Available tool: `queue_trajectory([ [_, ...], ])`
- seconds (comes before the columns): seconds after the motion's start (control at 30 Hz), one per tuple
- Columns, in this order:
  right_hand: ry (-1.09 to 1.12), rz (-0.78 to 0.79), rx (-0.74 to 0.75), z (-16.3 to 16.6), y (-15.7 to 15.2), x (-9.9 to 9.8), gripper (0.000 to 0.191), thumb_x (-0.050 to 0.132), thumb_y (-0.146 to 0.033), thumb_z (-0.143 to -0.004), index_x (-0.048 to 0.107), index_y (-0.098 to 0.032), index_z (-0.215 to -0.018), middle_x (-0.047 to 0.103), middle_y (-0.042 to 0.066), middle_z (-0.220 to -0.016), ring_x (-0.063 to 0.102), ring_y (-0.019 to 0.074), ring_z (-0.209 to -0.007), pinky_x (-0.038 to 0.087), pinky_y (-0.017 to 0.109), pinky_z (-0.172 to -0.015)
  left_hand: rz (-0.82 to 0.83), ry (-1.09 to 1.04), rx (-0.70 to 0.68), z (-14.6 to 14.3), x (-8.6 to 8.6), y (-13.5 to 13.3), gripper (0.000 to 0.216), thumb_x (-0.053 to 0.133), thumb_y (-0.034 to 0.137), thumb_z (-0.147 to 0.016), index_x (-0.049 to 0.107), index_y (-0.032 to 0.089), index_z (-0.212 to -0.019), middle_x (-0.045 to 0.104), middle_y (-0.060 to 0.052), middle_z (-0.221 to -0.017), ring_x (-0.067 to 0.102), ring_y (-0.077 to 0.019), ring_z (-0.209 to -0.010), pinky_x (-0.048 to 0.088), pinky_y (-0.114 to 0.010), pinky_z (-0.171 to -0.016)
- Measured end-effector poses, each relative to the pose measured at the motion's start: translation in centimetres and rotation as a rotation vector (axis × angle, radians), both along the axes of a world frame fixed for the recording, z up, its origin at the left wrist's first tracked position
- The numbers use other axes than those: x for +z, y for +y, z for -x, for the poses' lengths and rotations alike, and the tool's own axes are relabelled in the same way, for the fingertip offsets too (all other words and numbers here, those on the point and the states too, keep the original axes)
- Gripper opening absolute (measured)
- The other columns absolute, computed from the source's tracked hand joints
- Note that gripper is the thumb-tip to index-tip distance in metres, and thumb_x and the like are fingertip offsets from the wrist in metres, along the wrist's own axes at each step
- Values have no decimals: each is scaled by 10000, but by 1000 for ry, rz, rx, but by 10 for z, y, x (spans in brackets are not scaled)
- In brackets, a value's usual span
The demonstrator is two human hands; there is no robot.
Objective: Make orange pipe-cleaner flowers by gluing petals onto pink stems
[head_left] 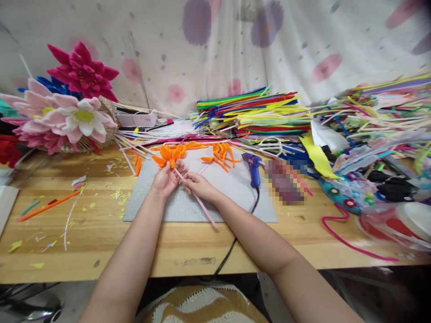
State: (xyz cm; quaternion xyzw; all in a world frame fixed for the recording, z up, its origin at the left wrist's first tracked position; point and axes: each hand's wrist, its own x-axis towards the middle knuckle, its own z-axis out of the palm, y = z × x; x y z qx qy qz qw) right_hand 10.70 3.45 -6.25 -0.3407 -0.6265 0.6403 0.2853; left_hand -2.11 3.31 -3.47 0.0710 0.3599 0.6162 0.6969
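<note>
My left hand is closed around the base of an orange pipe-cleaner flower, whose petals fan out above my fingers. My right hand pinches the flower's pale pink stem, which slants down and to the right across the grey mat. Both hands hover over the mat near the middle of the wooden table. More loose orange petals lie on the mat just beyond my hands.
A blue glue gun lies right of my hands, its cord running off the front edge. White scissors and stacked coloured pipe cleaners sit behind. Large pink flowers stand at left. A pink pipe cleaner curls at right.
</note>
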Motion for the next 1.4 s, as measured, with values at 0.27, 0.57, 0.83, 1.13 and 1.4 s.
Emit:
queue_trajectory([
  [0.27,-56,-86,30,1,-2,-2,106,422,-240,-859,444,-177,-776,459,-90,-471,381,57,-419,295,178,-459,-51,15,175,-13,0,2,409,261,299,-937,497,145,-640,379,61,-421,451,-55,-408,506,-234,-669],
  [0.57,-100,-152,-72,3,-7,-9,86,411,-227,-845,482,-181,-864,459,-94,-459,404,66,-403,321,179,-452,-1,228,133,-12,-9,6,350,356,352,-909,583,123,-774,667,-47,-727,654,-121,-686,515,-268,-690],
  [0.83,-135,-224,-19,0,-6,-11,142,407,-250,-852,506,-185,-930,471,-90,-484,422,68,-423,335,180,-470,42,260,269,-13,-9,6,286,443,249,-884,556,122,-654,582,8,-538,587,-73,-494,516,-220,-621],
  [1.13,-140,-248,83,-3,-4,-5,160,378,-211,-868,522,-165,-920,467,-77,-495,413,67,-454,340,183,-513,44,166,318,-17,-4,6,311,448,252,-884,515,132,-605,507,43,-464,517,-44,-424,507,-202,-644],
  [1.4,-101,-191,-29,-1,-7,-8,192,389,-257,-869,524,-165,-971,463,-80,-490,394,66,-436,323,182,-484,-19,206,94,-6,-5,6,275,460,328,-874,614,114,-799,685,-64,-760,659,-112,-703,521,-235,-695],
])
